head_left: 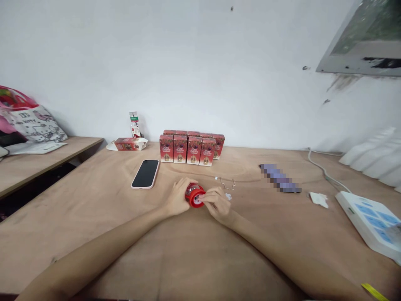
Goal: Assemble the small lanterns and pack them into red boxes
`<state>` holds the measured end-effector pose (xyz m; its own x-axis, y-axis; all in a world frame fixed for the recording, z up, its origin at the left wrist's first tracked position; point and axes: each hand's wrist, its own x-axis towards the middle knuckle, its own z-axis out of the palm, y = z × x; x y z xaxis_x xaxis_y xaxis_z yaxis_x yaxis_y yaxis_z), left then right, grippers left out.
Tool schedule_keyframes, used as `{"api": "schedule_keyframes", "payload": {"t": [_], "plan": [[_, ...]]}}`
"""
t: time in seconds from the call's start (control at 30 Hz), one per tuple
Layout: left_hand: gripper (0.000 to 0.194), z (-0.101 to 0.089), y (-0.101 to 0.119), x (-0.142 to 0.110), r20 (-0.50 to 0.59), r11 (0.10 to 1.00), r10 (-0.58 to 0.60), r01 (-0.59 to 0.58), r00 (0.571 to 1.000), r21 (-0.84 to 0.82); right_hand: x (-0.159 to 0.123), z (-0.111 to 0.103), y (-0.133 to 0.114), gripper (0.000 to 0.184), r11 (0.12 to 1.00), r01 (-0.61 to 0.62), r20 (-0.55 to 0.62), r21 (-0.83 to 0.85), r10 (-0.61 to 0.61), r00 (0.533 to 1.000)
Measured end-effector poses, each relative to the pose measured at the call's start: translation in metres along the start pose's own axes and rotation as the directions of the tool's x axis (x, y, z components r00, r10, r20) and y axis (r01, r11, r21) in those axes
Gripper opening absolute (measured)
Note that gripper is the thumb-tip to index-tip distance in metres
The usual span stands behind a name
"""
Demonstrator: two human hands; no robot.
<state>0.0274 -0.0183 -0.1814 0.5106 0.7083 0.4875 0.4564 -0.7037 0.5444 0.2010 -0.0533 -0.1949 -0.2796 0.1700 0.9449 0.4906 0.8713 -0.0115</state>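
Ornament (192, 189), red-rimmed and round, sits just below the centre of the frame, between the two hands, with its ringed end facing the camera. The left hand (179, 197) is half closed around its left side, gripping it. The right hand (219, 203) is on the other side, fingers bent and tips drawn together, touching the ringed end near its pale centre; whether they pinch a small part, I cannot tell. Beyond the hands, red printed boxes (193, 151) stand in rows near the wall. A smartphone (145, 174) lies left of them, and a bent wire (232, 187) lies just beyond the right hand.
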Motion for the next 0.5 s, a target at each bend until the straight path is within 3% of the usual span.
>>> {"api": "schedule_keyframes", "payload": {"t": [0.17,0.37,0.5], "plan": [[0.048,0.0012,-0.0015,0.0007,0.0,1.0,-0.018,0.018,1.0,-0.007,0.0002,-0.0002,-0.0005,0.016,0.997,-0.023,0.038,-0.075,0.026,0.999],[0.047,0.002,-0.0034,0.0012,-0.044,0.999,-0.027,0.025,0.999,-0.048,0.0003,-0.0014,0.0,0.031,0.998,0.006,0.078,-0.061,-0.001,0.997],[0.044,0.0029,-0.0028,0.0019,-0.054,0.997,-0.037,0.033,0.998,-0.074,0.0,-0.0003,-0.0015,0.025,0.998,-0.022,0.057,-0.054,0.025,0.998]]}}
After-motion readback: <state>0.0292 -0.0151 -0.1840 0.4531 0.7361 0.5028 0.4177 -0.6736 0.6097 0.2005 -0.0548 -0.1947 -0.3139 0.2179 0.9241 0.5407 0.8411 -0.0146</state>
